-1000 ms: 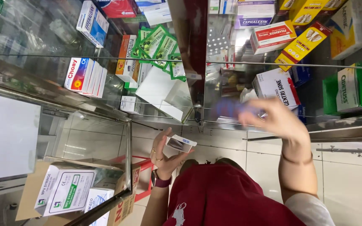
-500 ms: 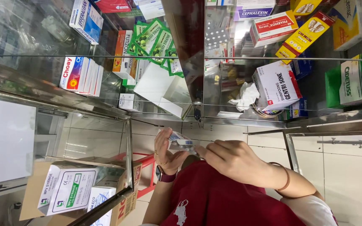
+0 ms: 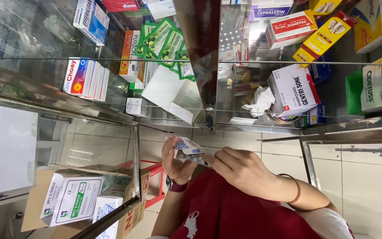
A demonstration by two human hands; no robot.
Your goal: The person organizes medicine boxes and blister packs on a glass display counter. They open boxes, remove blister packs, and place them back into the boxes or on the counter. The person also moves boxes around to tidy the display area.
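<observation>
Change: a second ago the right hand (image 3: 244,170) was stretched up at the glass cabinet; half a second ago it had come down to the small box (image 3: 185,147), and now it rests at that box's open end beside the left hand (image 3: 175,161).
Left hand: curled around the small white and blue box, grasping it from the far side, thumb and fingers wrapped on it; a dark watch (image 3: 176,186) sits on its wrist.
Right hand: fingers bent and pinched on the silvery blister strip (image 3: 195,158) that sticks out of the box; a thin red-brown band (image 3: 295,190) circles its wrist.
Small box: held between the two hands in front of the person's dark red shirt (image 3: 244,217), below the cabinet's metal edge.
Beside the hands: a red stool (image 3: 155,170) stands on the tiled floor; a glass case (image 3: 134,177) holds a white syringe carton with green print (image 3: 72,198) set in a brown cardboard box.
Cabinet, near shelf: a white and red carton (image 3: 293,90) next to crumpled white paper (image 3: 260,99), and a green and white carton (image 3: 376,86).
Cabinet, far shelves: green sachets (image 3: 166,44), an orange box (image 3: 130,55), a red, blue and white box (image 3: 78,76), a yellow box (image 3: 323,35).
</observation>
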